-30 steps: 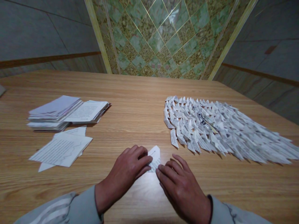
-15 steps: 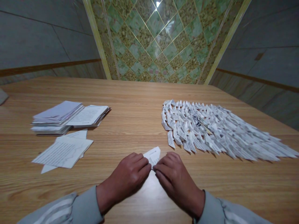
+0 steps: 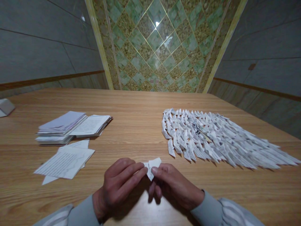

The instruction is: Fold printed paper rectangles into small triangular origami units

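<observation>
Between my two hands is a small folded piece of white printed paper (image 3: 154,163), held just above the table with a point facing down. The fingertips of my left hand (image 3: 122,179) pinch its left side. On its right side, my right hand (image 3: 174,183) grips it with the thumb on the near face; the other fingers curl beneath. Many folded paper pieces (image 3: 202,135) stand in tight rows on the right of the table. Loose printed sheets (image 3: 67,161) lie overlapping to the left of my left hand.
Behind the loose sheets sits a stack of paper (image 3: 62,122), with a lower pile of printed sheets (image 3: 91,125) against it. A white box-like object (image 3: 6,107) is at the far left edge. The wooden table (image 3: 136,125) reaches to a tiled wall (image 3: 160,47).
Both hands have lifted the folded paper off the table and turned it. My right hand has rolled over so its thumb shows. The view has tilted up slightly.
</observation>
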### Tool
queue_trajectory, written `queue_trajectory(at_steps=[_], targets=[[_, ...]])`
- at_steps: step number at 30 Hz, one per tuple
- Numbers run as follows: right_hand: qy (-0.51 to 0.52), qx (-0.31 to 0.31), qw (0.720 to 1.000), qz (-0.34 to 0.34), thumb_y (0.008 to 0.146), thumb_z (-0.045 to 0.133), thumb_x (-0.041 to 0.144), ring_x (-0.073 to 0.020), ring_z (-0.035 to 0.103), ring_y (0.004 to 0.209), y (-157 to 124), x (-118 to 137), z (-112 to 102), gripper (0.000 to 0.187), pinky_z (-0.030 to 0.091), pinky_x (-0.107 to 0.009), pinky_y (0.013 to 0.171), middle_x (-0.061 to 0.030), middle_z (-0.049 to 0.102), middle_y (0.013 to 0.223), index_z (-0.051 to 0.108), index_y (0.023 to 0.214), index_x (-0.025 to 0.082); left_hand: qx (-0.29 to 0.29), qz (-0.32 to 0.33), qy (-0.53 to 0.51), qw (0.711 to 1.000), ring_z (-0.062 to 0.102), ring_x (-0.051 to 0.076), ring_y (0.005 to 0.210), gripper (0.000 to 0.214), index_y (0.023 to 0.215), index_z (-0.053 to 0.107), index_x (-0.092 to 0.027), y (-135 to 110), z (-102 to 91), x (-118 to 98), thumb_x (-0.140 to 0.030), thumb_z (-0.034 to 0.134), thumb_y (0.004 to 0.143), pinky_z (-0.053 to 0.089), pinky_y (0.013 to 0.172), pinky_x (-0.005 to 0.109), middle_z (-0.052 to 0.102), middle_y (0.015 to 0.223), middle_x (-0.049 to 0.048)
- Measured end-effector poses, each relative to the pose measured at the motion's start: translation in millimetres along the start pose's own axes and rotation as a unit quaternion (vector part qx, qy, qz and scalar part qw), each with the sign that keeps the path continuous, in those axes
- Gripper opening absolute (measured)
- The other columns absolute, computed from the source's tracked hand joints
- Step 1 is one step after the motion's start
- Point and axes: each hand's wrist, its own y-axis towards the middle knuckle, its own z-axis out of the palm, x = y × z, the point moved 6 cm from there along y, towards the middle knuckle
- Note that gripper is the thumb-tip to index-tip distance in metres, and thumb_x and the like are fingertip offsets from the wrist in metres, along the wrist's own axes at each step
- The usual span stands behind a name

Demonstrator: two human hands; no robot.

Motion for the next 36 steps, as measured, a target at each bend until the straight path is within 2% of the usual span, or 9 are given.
queue_trajectory(at_steps=[3,6,8,11,15,19,24,30,36], targets=[[0.0,-0.074,0.997,-0.037,0.074,0.077,0.061,-0.0083,0.048,0.048,6.9,10.1,-7.6,0.051,0.04,-0.02,0.049,-0.0004,0.061,0.06,0.065,0.073,0.012,-0.038,-0.044,0.008,0.998,0.063,0.021,0.083,0.024,0.112,0.07,-0.022,-1.0,-1.7,4.9,-0.014,0.052,0.098,0.049,0.078,0.035,0.076,0.094,0.0077],[-0.08,-0.147,0.98,-0.111,0.075,0.078,0.059,-0.0097,0.05,0.056,6.8,26.0,-15.6,0.049,0.04,-0.021,0.055,-0.0012,0.061,0.062,0.068,0.068,0.012,-0.12,-0.209,-0.069,0.968,0.065,0.02,0.085,0.016,0.1,0.068,-0.025,-2.6,-3.8,21.9,-0.014,0.059,0.092,0.052,0.075,0.032,0.071,0.093,0.0053],[-0.115,-0.163,0.969,-0.144,0.077,0.074,0.06,-0.012,0.052,0.059,5.7,30.2,-16.4,0.049,0.043,-0.024,0.059,-0.0021,0.062,0.062,0.068,0.066,0.013,-0.153,-0.351,-0.181,0.906,0.066,0.019,0.082,0.008,0.094,0.064,-0.024,-6.5,2.9,33.0,-0.02,0.065,0.088,0.054,0.071,0.03,0.068,0.087,0.0029],[-0.139,-0.16,0.965,-0.156,0.081,0.071,0.059,-0.0137,0.054,0.061,4.7,25.6,-14.7,0.047,0.045,-0.025,0.061,-0.0021,0.063,0.064,0.071,0.067,0.014,-0.067,-0.499,-0.39,0.771,0.067,0.02,0.076,0.024,0.099,0.068,-0.02,-9.0,33.5,30.5,-0.034,0.074,0.08,0.057,0.071,0.032,0.072,0.083,0.0036],[-0.159,-0.137,0.967,-0.144,0.087,0.068,0.052,-0.0132,0.055,0.061,3.4,16.6,-10.1,0.041,0.045,-0.024,0.061,-0.0015,0.064,0.064,0.073,0.07,0.014,-0.031,-0.591,-0.487,0.642,0.063,0.019,0.066,0.037,0.083,0.074,-0.014,-18.3,56.0,19.5,-0.046,0.084,0.067,0.053,0.064,0.029,0.073,0.072,0.0057],[-0.173,-0.124,0.967,-0.142,0.092,0.062,0.05,-0.0129,0.054,0.057,2.5,17.8,-5.7,0.044,0.046,-0.023,0.059,-0.0022,0.065,0.06,0.075,0.069,0.014,-0.02,-0.627,-0.534,0.566,0.055,0.013,0.056,0.043,0.068,0.073,-0.011,-29.5,71.9,15.1,-0.052,0.087,0.063,0.044,0.056,0.024,0.067,0.061,0.0033],[-0.185,-0.136,0.964,-0.138,0.095,0.059,0.05,-0.0138,0.057,0.057,2.2,19.2,-3.1,0.047,0.046,-0.024,0.06,-0.0036,0.067,0.06,0.078,0.071,0.015,-0.025,-0.645,-0.544,0.535,0.053,0.012,0.057,0.044,0.074,0.074,-0.01,-32.8,77.8,13.8,-0.049,0.09,0.061,0.042,0.056,0.023,0.066,0.065,0.0031],[-0.205,-0.117,0.965,-0.112,0.096,0.053,0.052,-0.0169,0.062,0.063,1.8,19.4,-1.9,0.051,0.05,-0.028,0.067,-0.0049,0.068,0.063,0.073,0.068,0.014,-0.003,-0.634,-0.527,0.566,0.052,0.012,0.05,0.049,0.066,0.071,-0.01,-32.7,77.4,14.4,-0.057,0.085,0.063,0.042,0.051,0.023,0.062,0.055,0.0022],[-0.197,-0.188,0.958,-0.09,0.075,0.077,0.043,-0.0124,0.052,0.058,-1.0,17.7,-19.6,0.03,0.041,-0.022,0.052,0.0014,0.061,0.064,0.062,0.076,0.016,0.062,-0.62,-0.549,0.558,0.05,0.01,0.048,0.046,0.067,0.069,-0.01,-32.8,82.9,6.9,-0.052,0.087,0.06,0.038,0.048,0.022,0.06,0.054,0.0004]])
